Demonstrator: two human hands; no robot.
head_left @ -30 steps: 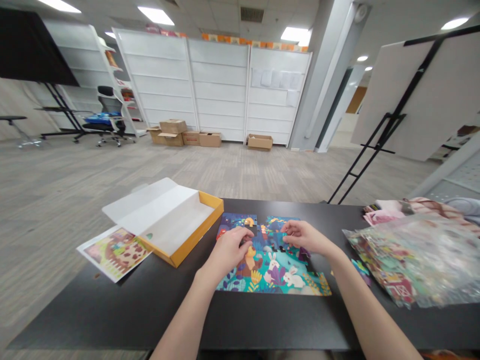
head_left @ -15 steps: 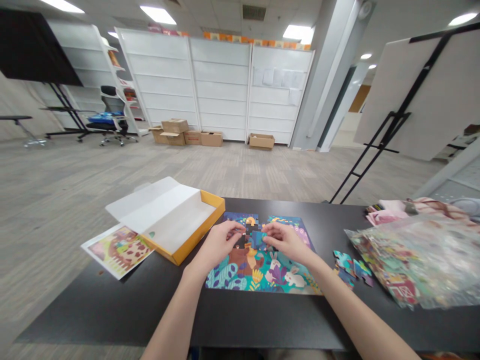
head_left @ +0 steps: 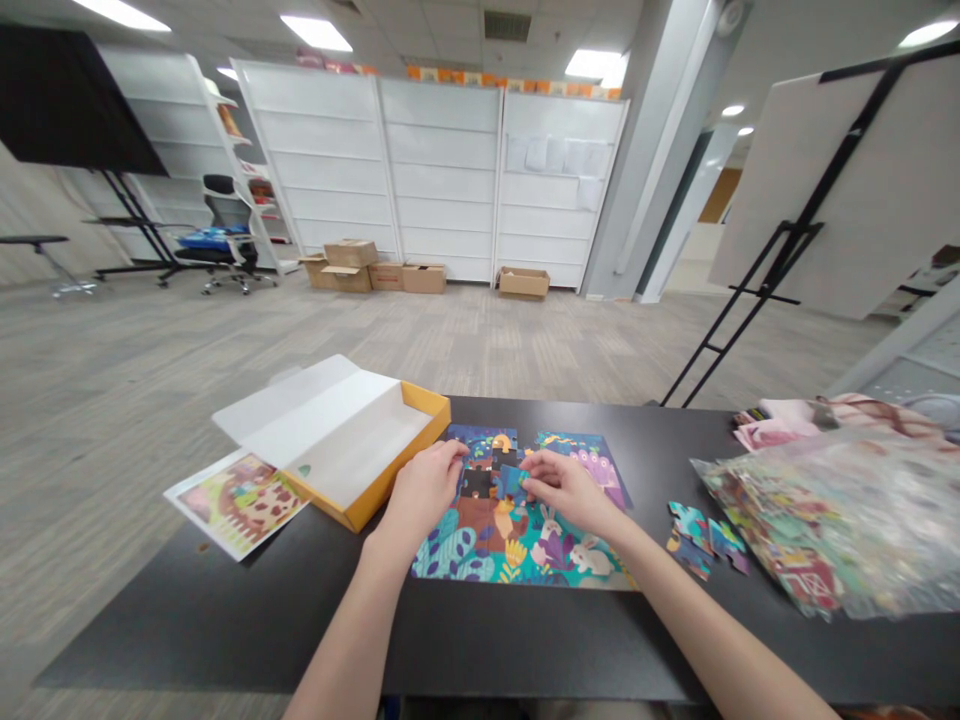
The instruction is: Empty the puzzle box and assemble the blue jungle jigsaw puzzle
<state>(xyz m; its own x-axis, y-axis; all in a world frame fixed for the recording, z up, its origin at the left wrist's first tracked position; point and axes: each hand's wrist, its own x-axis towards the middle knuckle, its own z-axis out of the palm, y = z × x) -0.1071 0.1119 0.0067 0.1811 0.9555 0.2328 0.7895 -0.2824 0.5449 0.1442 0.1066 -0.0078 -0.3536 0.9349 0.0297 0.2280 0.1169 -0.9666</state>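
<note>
A colourful jigsaw puzzle point(head_left: 525, 545) with rabbits, a fox and plants lies on the black table, with dark gaps in its upper middle. My right hand point(head_left: 571, 488) pinches a blue puzzle piece point(head_left: 512, 482) above the gaps. At the puzzle's left edge rests my left hand point(head_left: 431, 485), fingers slightly apart and nothing seen in them. Several loose puzzle pieces point(head_left: 691, 524) lie to the right of the puzzle, beyond my right forearm.
An open yellow box point(head_left: 367, 503) with a white lid stands at the left, beside a picture card point(head_left: 240, 500). Clear plastic bags point(head_left: 862, 520) of puzzle pieces and pink cloth point(head_left: 776, 425) cover the table's right side.
My left hand has drawn back to the left, away from the blue piece, uncovering more of the gaps. My right hand still holds the piece, shifted slightly left.
</note>
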